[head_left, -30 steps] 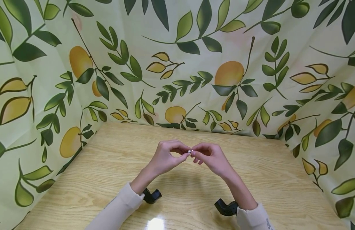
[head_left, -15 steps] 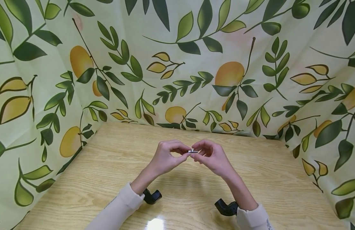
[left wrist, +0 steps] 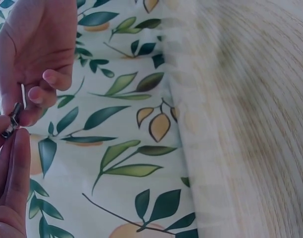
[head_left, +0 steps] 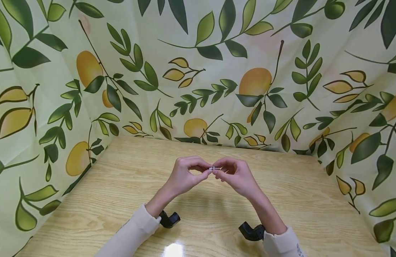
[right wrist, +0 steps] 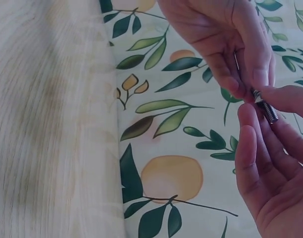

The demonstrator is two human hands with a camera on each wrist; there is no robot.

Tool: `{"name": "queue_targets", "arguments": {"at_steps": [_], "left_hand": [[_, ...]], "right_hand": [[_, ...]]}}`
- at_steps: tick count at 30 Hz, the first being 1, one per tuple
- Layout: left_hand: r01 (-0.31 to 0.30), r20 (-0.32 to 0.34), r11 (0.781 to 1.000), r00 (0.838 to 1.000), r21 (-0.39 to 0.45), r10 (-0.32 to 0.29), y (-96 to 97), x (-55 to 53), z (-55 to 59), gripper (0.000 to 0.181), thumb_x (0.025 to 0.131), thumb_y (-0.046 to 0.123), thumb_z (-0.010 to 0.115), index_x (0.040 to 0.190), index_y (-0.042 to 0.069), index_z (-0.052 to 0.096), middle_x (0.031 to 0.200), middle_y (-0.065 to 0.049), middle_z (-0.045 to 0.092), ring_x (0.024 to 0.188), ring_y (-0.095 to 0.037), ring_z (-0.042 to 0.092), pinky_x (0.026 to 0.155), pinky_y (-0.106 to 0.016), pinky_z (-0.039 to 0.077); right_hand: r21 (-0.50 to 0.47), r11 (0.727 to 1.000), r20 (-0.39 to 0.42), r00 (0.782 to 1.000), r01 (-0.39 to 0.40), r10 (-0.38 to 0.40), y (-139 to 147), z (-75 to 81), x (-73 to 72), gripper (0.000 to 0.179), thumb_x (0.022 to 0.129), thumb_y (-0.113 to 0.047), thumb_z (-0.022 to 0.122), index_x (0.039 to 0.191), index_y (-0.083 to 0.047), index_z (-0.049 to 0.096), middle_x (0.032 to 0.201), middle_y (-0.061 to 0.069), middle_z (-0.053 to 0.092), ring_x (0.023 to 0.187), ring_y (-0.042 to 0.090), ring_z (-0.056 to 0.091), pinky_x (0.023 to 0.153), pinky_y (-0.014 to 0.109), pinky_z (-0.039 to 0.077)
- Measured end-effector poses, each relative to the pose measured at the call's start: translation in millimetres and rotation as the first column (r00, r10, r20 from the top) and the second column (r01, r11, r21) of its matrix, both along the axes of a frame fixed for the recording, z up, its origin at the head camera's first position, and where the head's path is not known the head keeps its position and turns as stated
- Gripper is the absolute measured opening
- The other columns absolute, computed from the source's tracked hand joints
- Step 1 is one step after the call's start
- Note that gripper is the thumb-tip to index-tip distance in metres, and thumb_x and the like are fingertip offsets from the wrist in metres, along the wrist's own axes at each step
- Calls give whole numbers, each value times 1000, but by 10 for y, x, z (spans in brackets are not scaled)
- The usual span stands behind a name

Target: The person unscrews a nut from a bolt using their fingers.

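Over the table, both hands meet at a small silvery metal bolt (head_left: 216, 168), held roughly level and pointing right. My left hand (head_left: 187, 175) pinches its left end between thumb and forefinger, which hide that end. Its threaded shank (right wrist: 271, 115) shows plainly in the right wrist view. Partway along sits a small nut (right wrist: 259, 97), with the fingertips of my right hand (head_left: 235, 175) pinching at it. In the left wrist view the bolt (left wrist: 12, 121) lies between both hands' fingertips. The other fingers of my right hand curl loosely below.
A light wood-grain table (head_left: 137, 160) spreads under the hands. Patterned cloth (head_left: 198, 96) with leaves and orange fruit walls in the back and both sides. Each wrist carries a black camera mount (head_left: 252, 231) below the forearm.
The right fingers covered the bolt's free end, then parted and bared the shank half a second ago; now they have closed in around the nut again. The left hand stays in place.
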State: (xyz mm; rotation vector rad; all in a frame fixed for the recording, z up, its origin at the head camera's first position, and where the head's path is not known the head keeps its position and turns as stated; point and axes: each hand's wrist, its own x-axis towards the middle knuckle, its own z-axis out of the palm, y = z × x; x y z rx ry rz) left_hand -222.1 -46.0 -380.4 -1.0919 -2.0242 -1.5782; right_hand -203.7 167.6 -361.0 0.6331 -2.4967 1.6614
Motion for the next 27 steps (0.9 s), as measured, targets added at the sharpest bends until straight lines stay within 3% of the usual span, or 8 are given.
{"name": "queue_targets", "arguments": {"at_steps": [6,11,15,22,27], "left_hand": [[8,2,1000,1000,6,-8,0,8,10,11,87,0,80,97,5,81,90,-7,79,79,-10,75,73,-27,66],[-9,-4,1000,1000,-7,9,1,14,32,9,88,2,79,97,5,81,90,-7,79,80,-10,75,74,-26,66],[-19,-13,1000,1000,-16,18,3,13,34,9,89,3,79,98,5,81,91,-7,79,81,-11,76,74,-26,65],[-17,-16,1000,1000,-15,17,10,22,40,10,90,3,79,99,5,81,92,-7,79,81,-12,76,74,-25,65],[-19,-2,1000,1000,-18,19,14,28,36,10,90,4,79,99,6,81,92,-6,79,82,-11,75,74,-25,65]], "right_hand": [[2,1000,-13,1000,-5,5,24,17,5,23,90,-8,80,110,-2,72,103,18,73,79,19,71,66,27,61],[36,998,59,997,-48,46,45,30,-15,21,99,-19,71,112,-2,72,103,17,74,80,27,73,67,32,63],[31,995,75,993,-93,91,46,31,-28,25,105,-20,63,110,2,72,101,21,74,78,19,73,67,32,63],[35,999,40,999,-37,35,33,36,0,19,98,-16,72,108,0,73,99,19,74,75,16,72,68,32,63],[1,999,-9,999,-37,37,36,30,12,17,93,-8,76,107,1,72,95,19,74,75,15,72,66,28,61]]}}
